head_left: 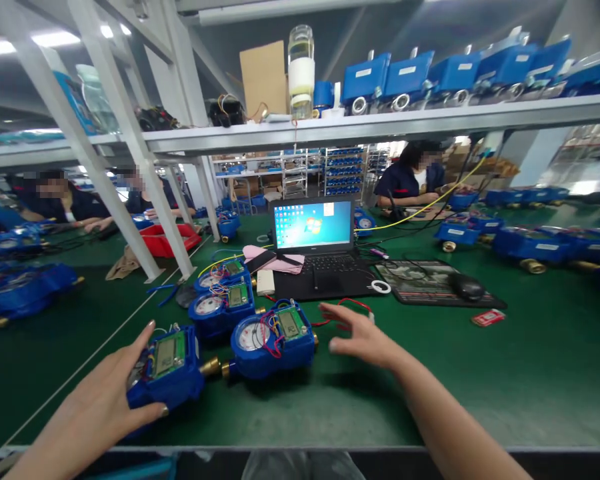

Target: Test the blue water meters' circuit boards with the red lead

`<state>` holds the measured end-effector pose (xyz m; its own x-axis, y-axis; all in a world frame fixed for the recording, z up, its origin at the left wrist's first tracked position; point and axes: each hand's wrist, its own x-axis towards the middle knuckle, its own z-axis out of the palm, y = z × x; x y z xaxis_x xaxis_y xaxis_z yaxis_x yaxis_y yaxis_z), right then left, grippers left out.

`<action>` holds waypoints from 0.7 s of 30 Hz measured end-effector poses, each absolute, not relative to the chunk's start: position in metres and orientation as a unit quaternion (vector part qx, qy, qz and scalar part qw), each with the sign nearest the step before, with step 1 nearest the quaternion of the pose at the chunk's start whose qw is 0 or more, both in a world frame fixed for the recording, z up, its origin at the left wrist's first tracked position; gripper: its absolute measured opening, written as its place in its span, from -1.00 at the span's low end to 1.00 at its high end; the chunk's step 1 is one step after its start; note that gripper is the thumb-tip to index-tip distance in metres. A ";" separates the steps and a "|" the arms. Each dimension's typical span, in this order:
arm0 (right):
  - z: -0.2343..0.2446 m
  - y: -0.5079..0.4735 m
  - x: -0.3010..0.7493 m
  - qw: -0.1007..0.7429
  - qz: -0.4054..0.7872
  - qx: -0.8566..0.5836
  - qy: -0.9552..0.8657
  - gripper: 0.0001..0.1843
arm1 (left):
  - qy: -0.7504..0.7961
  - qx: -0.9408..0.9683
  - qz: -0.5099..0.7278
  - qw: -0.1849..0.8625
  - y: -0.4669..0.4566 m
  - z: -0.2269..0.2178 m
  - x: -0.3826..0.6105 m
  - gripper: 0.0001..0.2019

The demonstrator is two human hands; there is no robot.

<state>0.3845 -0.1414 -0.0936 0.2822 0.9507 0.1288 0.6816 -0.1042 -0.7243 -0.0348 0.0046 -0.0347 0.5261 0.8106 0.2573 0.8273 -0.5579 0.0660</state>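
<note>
My left hand (107,383) is wrapped round a blue water meter (177,383) at the front left of the green bench; its circuit board and small display face up. Just right of it lies a second water meter (275,353) with a white dial, loose red wires and a brass end. My right hand (360,335) hovers beside that meter's right end, fingers apart, holding nothing. Behind these two sit more blue meters (223,307) with open tops. A thin red cable (353,301) lies behind my right hand.
An open laptop (313,227) stands mid-bench, a pink cloth (275,260) at its left. Right of it are a mouse (466,287) on a pad and a red card (489,317). A metal shelf (380,120) with blue meters spans overhead. Co-workers sit beyond.
</note>
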 end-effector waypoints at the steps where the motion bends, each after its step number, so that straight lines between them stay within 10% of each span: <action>1: -0.095 -0.145 0.397 0.341 0.166 -0.760 -0.528 -0.38 | -0.472 -0.872 -0.123 0.031 -0.002 -0.030 -0.031 -0.05; 11: -0.117 -0.146 0.430 0.222 0.082 -0.896 -0.376 -0.73 | -0.479 -0.875 -0.065 0.027 -0.017 -0.015 -0.025 -0.04; 21: -0.115 -0.144 0.425 0.362 0.223 -0.820 -0.383 -0.71 | -0.397 -0.905 -0.152 -0.014 -0.070 0.012 0.057 -0.11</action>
<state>0.4252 -0.1443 -0.1152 0.6074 0.7895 -0.0879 0.4668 -0.4442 -0.7647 0.0571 -0.0704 0.0123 0.6376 0.7236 0.2645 0.7148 -0.6836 0.1473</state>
